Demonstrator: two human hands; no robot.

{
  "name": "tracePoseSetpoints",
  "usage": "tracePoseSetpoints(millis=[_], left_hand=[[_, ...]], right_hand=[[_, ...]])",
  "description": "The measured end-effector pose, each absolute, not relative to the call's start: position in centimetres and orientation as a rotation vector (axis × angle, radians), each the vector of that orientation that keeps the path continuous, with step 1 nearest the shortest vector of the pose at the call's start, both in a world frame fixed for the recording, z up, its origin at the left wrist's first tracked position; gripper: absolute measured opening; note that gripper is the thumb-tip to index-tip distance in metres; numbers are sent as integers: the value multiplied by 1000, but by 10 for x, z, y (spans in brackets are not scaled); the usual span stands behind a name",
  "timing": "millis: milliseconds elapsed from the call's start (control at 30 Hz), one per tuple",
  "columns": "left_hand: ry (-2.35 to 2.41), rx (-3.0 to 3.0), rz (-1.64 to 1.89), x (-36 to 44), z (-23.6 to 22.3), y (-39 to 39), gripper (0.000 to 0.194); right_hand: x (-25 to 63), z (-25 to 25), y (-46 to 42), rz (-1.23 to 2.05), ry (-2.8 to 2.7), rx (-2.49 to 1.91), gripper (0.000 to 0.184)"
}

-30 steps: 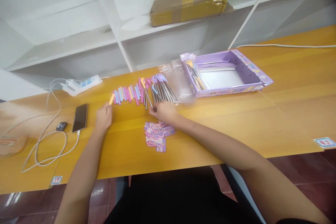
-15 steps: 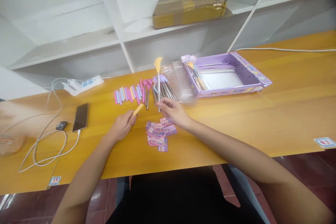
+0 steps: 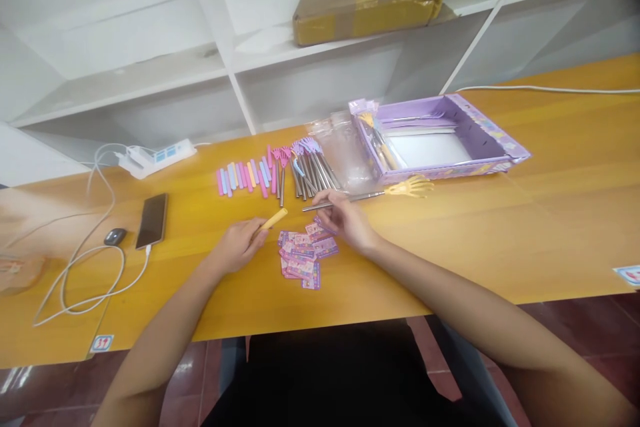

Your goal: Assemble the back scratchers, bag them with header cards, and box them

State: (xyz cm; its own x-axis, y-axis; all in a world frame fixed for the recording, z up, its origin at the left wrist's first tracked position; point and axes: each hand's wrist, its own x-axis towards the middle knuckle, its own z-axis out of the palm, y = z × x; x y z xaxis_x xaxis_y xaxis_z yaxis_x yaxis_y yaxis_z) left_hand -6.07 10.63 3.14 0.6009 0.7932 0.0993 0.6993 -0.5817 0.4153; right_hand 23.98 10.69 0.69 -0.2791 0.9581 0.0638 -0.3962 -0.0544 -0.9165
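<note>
My left hand pinches a short yellow sleeve, its free end pointing right. My right hand grips a metal rod with a yellow hand-shaped head, held level, the head pointing right in front of the purple box. The rod's bare end is a short gap from the sleeve. Under both hands lies a pile of pink and purple cards. Behind them lie a row of coloured sleeves and a bunch of metal rods with hand heads.
A purple tray-like box with several rods sits at the right, clear bags beside it. A phone, a mouse, white cables and a power strip lie left. White shelves with a cardboard parcel stand behind.
My right hand picked one yellow-headed rod from the bunch, raised it upright, then turned it level with the head to the right. My left hand brought the yellow sleeve in toward it.
</note>
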Motion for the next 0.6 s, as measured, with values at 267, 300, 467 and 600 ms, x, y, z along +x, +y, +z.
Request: tracePoseSetpoints(millis=[267, 300, 467, 600], left_hand=[[1122, 2632, 375, -58, 25, 105, 38], [1119, 2637, 372, -58, 25, 104, 38], [1122, 2643, 364, -58, 26, 104, 40], [1130, 2648, 381, -59, 28, 103, 42]], right_hand=[[244, 17, 100, 1513, -1112, -616, 36], [244, 18, 99, 1512, -1128, -607, 35], [246, 16, 96, 1491, -1220, -583, 30], [247, 11, 98, 1488, -1190, -567, 43]])
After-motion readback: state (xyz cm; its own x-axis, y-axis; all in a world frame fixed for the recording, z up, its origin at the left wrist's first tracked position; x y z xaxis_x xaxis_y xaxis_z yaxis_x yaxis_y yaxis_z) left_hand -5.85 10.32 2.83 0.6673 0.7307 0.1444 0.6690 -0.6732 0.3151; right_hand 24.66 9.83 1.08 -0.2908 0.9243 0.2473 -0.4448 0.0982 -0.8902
